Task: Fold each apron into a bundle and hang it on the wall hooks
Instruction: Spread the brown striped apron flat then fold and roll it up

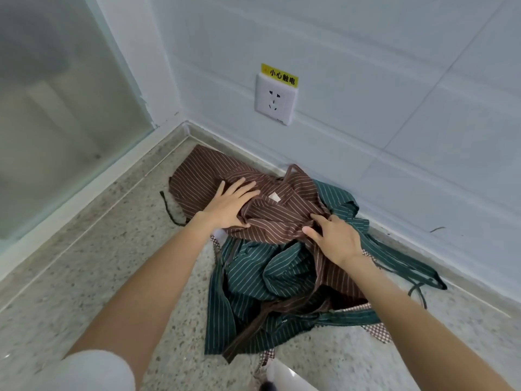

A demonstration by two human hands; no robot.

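A pile of aprons is heaped on the floor (84,277) in the corner, close under the wall (366,66); the brown striped apron (282,218) is on top, and the green striped apron (253,277) is tangled under it, nearer; a bit of a checked apron (379,333) is seen at the right edge of the pile. The left hand (229,206) is laid flat on the brown apron, fingers spread apart; the right hand (335,239) is set on the right part of the same cloth, and its thumb and fingers seem to be pinched on a fold, though this cannot be told for sure. The brown apron is stretched from far left to near right, so its long way is run between the two hands; both hands are about equally close. No hooks can be seen; a wall socket (276,101) is fixed above the pile.
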